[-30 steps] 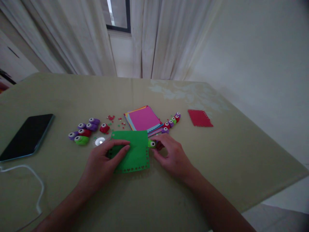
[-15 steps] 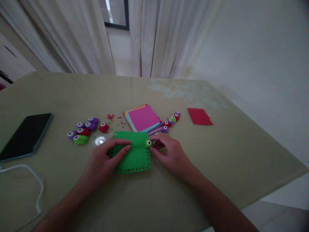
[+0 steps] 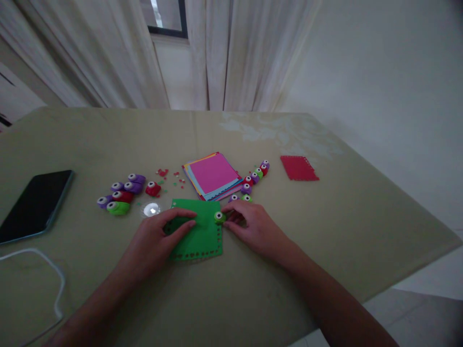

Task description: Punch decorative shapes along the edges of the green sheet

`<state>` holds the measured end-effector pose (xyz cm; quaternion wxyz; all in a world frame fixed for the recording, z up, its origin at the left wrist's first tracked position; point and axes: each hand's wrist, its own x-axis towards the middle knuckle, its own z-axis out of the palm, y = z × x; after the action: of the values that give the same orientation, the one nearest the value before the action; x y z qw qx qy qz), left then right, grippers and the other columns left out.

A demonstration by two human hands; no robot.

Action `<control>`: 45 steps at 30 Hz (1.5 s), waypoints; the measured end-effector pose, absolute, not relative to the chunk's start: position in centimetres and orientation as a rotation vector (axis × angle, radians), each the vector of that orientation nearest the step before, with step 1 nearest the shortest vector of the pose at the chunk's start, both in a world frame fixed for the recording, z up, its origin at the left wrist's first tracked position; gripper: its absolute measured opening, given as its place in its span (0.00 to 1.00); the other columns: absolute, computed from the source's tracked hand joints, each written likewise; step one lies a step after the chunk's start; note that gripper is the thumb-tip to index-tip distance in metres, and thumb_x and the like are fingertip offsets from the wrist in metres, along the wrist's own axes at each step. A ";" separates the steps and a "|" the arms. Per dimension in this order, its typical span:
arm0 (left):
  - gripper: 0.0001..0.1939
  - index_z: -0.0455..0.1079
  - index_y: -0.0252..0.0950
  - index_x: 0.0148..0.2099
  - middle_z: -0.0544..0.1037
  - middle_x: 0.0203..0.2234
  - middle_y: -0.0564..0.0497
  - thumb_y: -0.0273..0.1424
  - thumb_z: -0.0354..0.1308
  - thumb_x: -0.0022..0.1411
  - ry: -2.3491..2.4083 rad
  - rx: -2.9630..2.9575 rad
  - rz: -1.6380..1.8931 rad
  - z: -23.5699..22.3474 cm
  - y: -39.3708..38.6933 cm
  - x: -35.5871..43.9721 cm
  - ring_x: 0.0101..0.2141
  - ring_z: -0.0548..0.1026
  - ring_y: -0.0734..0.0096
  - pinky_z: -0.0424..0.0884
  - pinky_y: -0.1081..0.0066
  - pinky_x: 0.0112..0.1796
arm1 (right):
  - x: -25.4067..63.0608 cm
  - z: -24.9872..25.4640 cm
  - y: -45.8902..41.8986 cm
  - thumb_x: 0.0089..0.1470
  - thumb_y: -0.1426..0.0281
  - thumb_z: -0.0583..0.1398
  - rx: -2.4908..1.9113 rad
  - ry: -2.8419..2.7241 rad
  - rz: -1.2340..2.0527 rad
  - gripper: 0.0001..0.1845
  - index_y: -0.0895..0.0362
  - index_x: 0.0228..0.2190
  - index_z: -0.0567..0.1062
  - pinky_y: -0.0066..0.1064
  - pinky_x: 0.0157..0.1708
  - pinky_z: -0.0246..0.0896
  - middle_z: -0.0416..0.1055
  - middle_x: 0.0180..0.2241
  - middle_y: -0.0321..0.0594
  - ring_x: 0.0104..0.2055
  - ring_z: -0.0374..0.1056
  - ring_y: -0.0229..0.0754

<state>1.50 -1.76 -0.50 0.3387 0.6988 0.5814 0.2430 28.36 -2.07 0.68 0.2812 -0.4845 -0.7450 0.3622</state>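
A green sheet of paper point(image 3: 200, 236) lies in front of me, with small shaped holes along its bottom, left and right edges. My left hand point(image 3: 162, 236) grips the sheet at its left side, thumb and fingers reaching over it. A small green craft punch point(image 3: 219, 218) sits on the sheet's right edge, a star shape on its round top. My right hand point(image 3: 249, 222) pinches that punch from the right between thumb and fingers. Just beyond the right hand lie a purple punch point(image 3: 234, 198) and a green one, partly hidden.
Behind the sheet is a stack of coloured papers point(image 3: 215, 174), pink on top. A row of punches point(image 3: 254, 178) stands right of it. More punches point(image 3: 123, 196), a clear round container point(image 3: 151, 209) and paper bits are at left. A red punched sheet point(image 3: 299, 168), tablet point(image 3: 36, 205) and white cable point(image 3: 54, 270) lie farther out.
The view has shifted slightly. The green punch and my right hand have moved a little toward me along the sheet's right edge, and the sheet has turned slightly.
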 end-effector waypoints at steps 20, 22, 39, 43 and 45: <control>0.21 0.83 0.46 0.48 0.87 0.41 0.51 0.53 0.62 0.64 1.528 1.806 0.615 -0.6 -1.6 1.5 0.37 0.82 0.56 0.73 0.63 0.37 | 28.6 0.4 -1.8 0.61 0.76 0.67 -1.275 -2.031 0.968 0.11 0.56 0.45 0.79 0.32 0.41 0.73 0.80 0.41 0.41 0.39 0.76 0.41; 0.21 0.83 0.46 0.47 0.87 0.40 0.50 0.53 0.62 0.63 1.532 1.812 0.626 -0.5 -1.6 1.5 0.37 0.82 0.56 0.74 0.62 0.37 | 28.7 0.4 -1.8 0.61 0.76 0.67 -1.274 -2.032 0.966 0.10 0.56 0.45 0.79 0.33 0.41 0.73 0.80 0.41 0.41 0.38 0.76 0.41; 0.20 0.84 0.46 0.47 0.87 0.40 0.50 0.52 0.62 0.63 1.532 1.811 0.624 -0.5 -1.6 1.5 0.37 0.83 0.56 0.75 0.64 0.35 | 28.6 0.6 -1.9 0.61 0.77 0.66 -1.279 -2.028 0.962 0.11 0.56 0.45 0.79 0.32 0.41 0.73 0.80 0.41 0.41 0.38 0.77 0.41; 0.20 0.84 0.46 0.47 0.87 0.40 0.50 0.52 0.62 0.63 1.523 1.813 0.638 -0.6 -1.5 1.5 0.37 0.83 0.56 0.75 0.63 0.36 | 28.6 0.6 -1.9 0.61 0.76 0.67 -1.284 -2.028 0.957 0.11 0.56 0.45 0.79 0.33 0.41 0.73 0.80 0.41 0.41 0.38 0.77 0.41; 0.20 0.84 0.47 0.47 0.87 0.41 0.51 0.52 0.62 0.63 1.525 1.814 0.643 -0.5 -1.5 1.5 0.37 0.82 0.57 0.75 0.63 0.38 | 28.6 0.6 -1.9 0.60 0.76 0.67 -1.279 -2.021 0.963 0.11 0.56 0.45 0.79 0.33 0.41 0.73 0.80 0.41 0.41 0.38 0.77 0.41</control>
<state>1.49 -1.53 -0.54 0.3365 0.6956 0.5848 0.2467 28.56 -1.87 0.58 0.2777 -0.4765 -0.7530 0.3589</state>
